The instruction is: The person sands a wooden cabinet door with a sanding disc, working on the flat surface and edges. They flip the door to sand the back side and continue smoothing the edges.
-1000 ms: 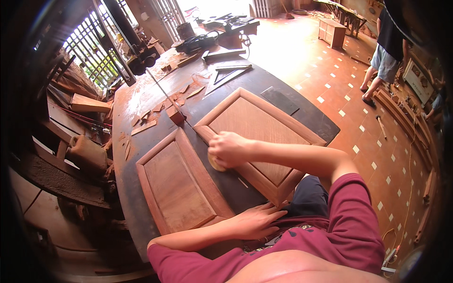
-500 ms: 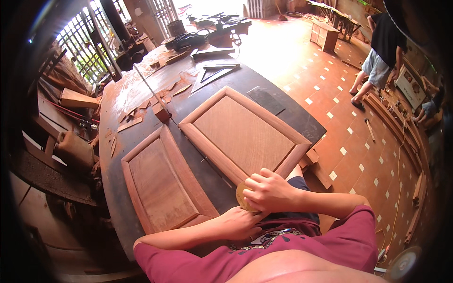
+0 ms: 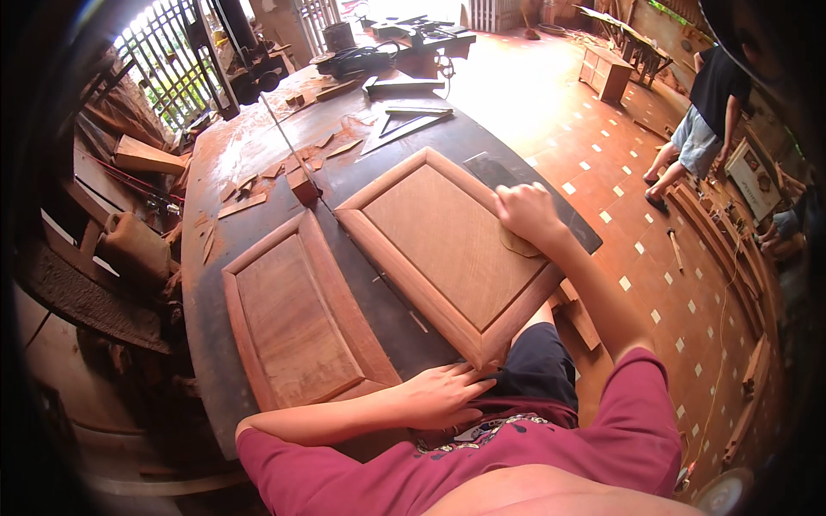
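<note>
The left panel (image 3: 297,314) and the right panel (image 3: 447,245), both of framed wood, lie on a dark table (image 3: 391,322).
The left panel is near the table's left edge. Just beyond its far corner stands a small wooden block (image 3: 301,187). The left hand (image 3: 443,397), toward the table's near edge, has its fingers loosely extended and not closed upon anything; the fingertips are by the right panel's near corner, whether touching, one cannot tell. The right panel lies near the table's right corner. On its right frame side, the right hand (image 3: 527,212) keeps its fingers curled around a round tan pad (image 3: 519,244).
</note>
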`<state>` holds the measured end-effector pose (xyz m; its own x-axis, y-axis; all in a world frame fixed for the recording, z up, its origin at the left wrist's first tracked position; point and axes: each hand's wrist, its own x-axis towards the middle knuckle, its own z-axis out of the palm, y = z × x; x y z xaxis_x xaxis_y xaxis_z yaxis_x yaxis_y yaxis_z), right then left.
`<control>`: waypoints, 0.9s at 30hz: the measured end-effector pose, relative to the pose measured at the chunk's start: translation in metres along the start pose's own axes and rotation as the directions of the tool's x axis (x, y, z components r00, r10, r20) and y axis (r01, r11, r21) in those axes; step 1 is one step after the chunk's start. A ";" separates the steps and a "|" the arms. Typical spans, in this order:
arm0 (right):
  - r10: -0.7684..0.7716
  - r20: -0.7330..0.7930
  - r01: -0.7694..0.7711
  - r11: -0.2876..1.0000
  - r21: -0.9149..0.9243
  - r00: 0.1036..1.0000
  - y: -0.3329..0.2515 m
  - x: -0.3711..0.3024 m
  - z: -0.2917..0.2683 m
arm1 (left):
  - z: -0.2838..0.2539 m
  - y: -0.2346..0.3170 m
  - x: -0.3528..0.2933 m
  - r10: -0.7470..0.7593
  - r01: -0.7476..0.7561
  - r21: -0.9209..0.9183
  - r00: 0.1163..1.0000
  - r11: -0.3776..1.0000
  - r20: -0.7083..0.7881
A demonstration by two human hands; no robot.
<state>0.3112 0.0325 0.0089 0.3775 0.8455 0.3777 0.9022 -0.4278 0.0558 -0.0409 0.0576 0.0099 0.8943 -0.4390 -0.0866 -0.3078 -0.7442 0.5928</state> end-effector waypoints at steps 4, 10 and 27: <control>0.040 -0.131 -0.018 0.986 0.167 0.991 -0.002 0.018 0.011 | -0.008 -0.001 0.006 0.001 -0.002 0.048 1.000 0.999 0.028; -0.167 -0.206 0.208 0.958 0.196 0.964 -0.014 0.018 0.023 | -0.010 0.000 -0.003 0.018 -0.015 0.086 0.999 0.996 -0.026; -0.140 -0.367 0.266 0.909 0.320 0.920 0.001 -0.009 -0.004 | -0.024 -0.006 0.005 0.135 -0.124 -0.134 0.988 0.983 0.074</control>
<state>0.3078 0.0227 0.0096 0.1443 0.7198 0.6790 0.9876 -0.0614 -0.1448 -0.0271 0.0723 0.0253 0.8183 -0.5711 -0.0649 -0.3698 -0.6096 0.7012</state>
